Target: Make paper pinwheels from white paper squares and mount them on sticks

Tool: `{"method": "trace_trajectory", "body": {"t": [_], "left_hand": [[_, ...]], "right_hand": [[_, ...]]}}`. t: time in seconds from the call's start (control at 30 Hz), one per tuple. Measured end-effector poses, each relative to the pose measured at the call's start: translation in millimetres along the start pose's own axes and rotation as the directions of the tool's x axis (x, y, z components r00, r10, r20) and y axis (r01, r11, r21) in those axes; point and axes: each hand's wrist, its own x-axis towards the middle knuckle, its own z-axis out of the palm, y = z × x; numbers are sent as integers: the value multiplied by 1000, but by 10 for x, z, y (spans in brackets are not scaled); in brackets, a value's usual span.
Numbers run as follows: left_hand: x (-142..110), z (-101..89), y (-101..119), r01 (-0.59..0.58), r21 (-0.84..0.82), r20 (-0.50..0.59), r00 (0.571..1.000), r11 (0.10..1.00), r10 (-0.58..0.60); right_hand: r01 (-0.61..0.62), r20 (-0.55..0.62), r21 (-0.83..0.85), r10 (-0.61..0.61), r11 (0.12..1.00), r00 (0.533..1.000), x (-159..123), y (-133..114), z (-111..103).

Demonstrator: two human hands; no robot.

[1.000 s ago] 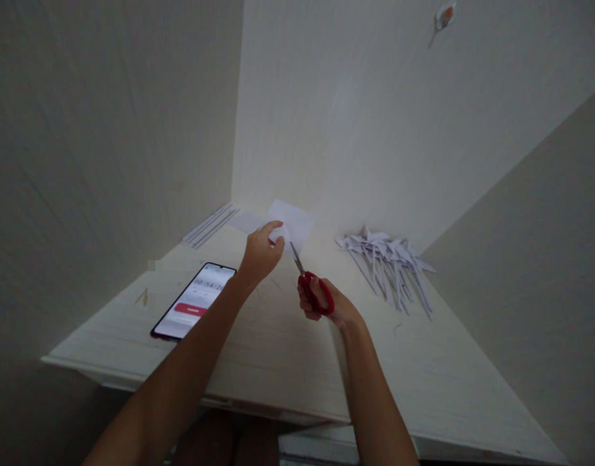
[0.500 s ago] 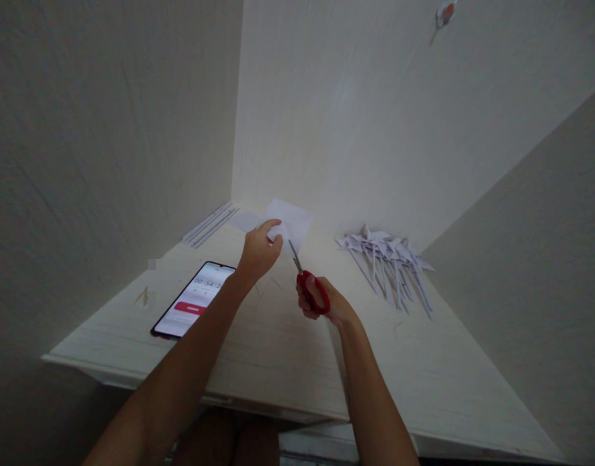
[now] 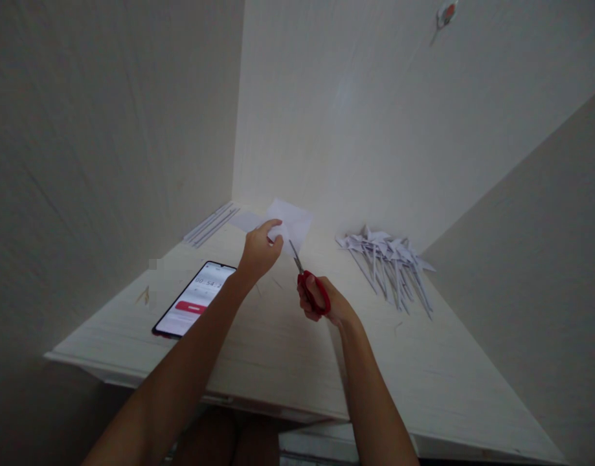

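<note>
The left hand (image 3: 262, 251) is pinching the white paper sheet (image 3: 297, 223) by its left side and is sitting nearer it than the right hand (image 3: 320, 299), which is gripping red-handled scissors (image 3: 302, 273) on the sheet's near side. Their long axis is running away from the person, slanting left, tips pointing at the sheet; whether they're biting, I can't tell. Left of the sheet, paper sticks (image 3: 210, 225) are lying on the worktop (image 3: 287, 362); right of it, paper pinwheels (image 3: 387, 249) are resting.
</note>
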Motion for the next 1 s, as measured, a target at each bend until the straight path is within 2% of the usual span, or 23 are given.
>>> {"method": "trace_trajectory", "body": {"t": [0.67,0.9,0.97,1.0], "left_hand": [[-15,12,-27,-8,-29,-4,1000,1000,8],[12,1,-77,6,6,-118,993,1000,-5],[18,-7,-86,-1,-9,-119,993,1000,0],[14,-7,-86,-16,-19,-99,995,1000,14]], "right_hand": [[-11,-38,-103,7,995,999,-1,-10,-13],[-34,50,-53,37,998,998,-135,-105,-105],[27,-50,-43,-29,999,998,-152,-147,-147],[83,-155,-52,-90,995,984,-145,-163,-166]]}}
